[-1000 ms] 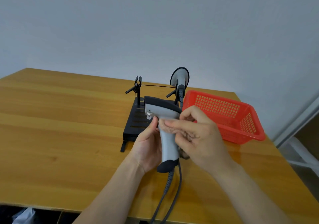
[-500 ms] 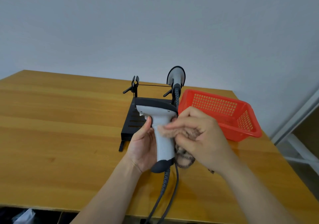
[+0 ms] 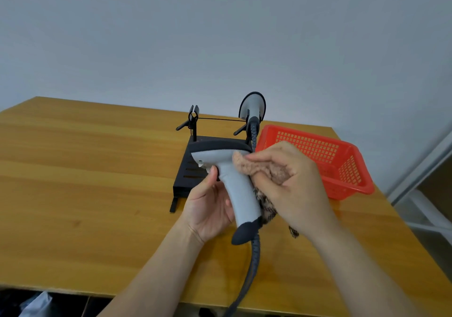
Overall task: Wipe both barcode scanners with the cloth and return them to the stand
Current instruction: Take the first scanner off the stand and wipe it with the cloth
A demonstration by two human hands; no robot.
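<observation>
My left hand (image 3: 210,209) grips the handle of a grey barcode scanner (image 3: 230,170) with a black top, held upright above the table. Its cable (image 3: 249,272) hangs down over the front edge. My right hand (image 3: 291,182) holds a fuzzy tan cloth (image 3: 259,172) bunched against the right side of the scanner's neck. Behind them the black stand (image 3: 188,172) sits on the table. A second grey scanner (image 3: 252,106) rests in the stand's right cradle, while the left cradle (image 3: 193,118) holds nothing.
A red plastic basket (image 3: 342,167) stands to the right of the stand, near the table's right edge. The wooden table (image 3: 85,182) meets a plain wall at the back. A white frame (image 3: 425,170) shows beyond the right edge.
The scanner has been turned so its head points more to the left. My right hand slid the cloth from the handle up to the neck under the head.
</observation>
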